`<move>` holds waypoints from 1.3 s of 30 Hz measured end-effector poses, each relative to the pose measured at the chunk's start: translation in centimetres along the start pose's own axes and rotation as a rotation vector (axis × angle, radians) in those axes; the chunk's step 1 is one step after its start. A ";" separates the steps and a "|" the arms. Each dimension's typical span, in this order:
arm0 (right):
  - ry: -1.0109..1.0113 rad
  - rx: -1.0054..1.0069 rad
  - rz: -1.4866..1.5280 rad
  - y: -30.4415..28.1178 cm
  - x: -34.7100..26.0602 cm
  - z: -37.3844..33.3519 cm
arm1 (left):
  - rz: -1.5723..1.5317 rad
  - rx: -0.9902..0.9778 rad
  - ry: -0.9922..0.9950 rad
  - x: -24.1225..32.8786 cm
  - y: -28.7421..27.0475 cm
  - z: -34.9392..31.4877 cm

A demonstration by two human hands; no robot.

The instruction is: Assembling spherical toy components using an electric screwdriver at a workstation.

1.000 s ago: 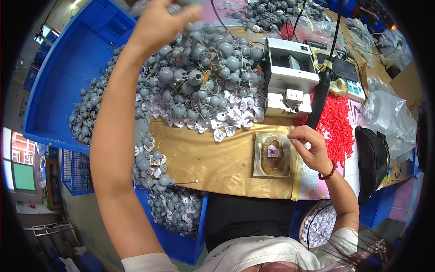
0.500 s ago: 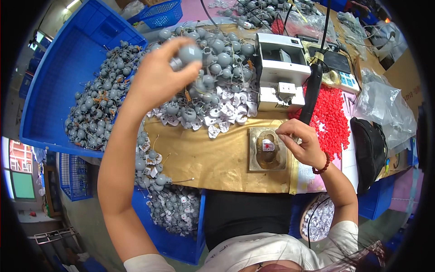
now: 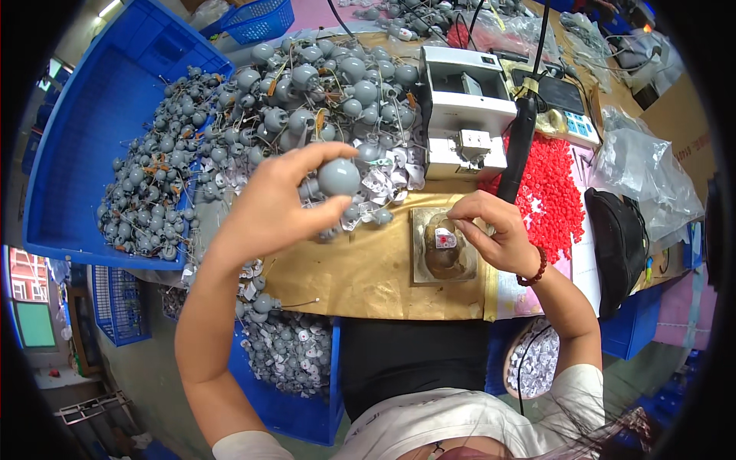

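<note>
My left hand (image 3: 276,195) grips a glossy grey ball-shaped part (image 3: 339,178) between thumb and fingers, over the front of a heap of similar grey parts (image 3: 353,70) with wires. My right hand (image 3: 491,230) is in a pinch at the upper right of a square metal fixture (image 3: 418,261). Whatever lies between those fingertips is hidden or too small to make out. In the fixture's hollow sits a white piece (image 3: 445,238) with a red spot. White plastic pieces (image 3: 391,182) lie along the heap's front edge.
A large blue bin (image 3: 84,146) of grey parts stands at left. Behind the fixture is a white machine (image 3: 468,107), with a black rod (image 3: 519,149) beside it. Red caps (image 3: 548,192), a black pouch (image 3: 617,249) and plastic bags (image 3: 644,169) lie to the right.
My left hand has come nearer and slightly right from over the heap, carrying the grey ball-shaped part. My right hand stays pinched by the fixture. The whole view has shifted a little.
</note>
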State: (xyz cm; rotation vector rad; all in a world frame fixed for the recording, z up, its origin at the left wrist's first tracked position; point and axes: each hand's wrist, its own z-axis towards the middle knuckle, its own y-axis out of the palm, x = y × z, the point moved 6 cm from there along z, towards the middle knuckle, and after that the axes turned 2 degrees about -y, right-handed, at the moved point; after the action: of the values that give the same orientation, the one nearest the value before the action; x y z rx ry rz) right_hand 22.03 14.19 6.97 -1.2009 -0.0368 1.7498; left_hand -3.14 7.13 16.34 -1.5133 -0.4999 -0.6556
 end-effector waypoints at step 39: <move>-0.071 -0.555 -0.728 4.9 1.8 -4.1 | -0.290 0.178 -0.075 -1.7 22.2 -5.3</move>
State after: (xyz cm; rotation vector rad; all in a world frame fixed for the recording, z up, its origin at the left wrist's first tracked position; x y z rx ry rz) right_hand 21.58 11.05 1.21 -1.2823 -0.9359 1.1480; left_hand 9.95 0.77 -1.26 -1.3117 -0.8241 -0.7590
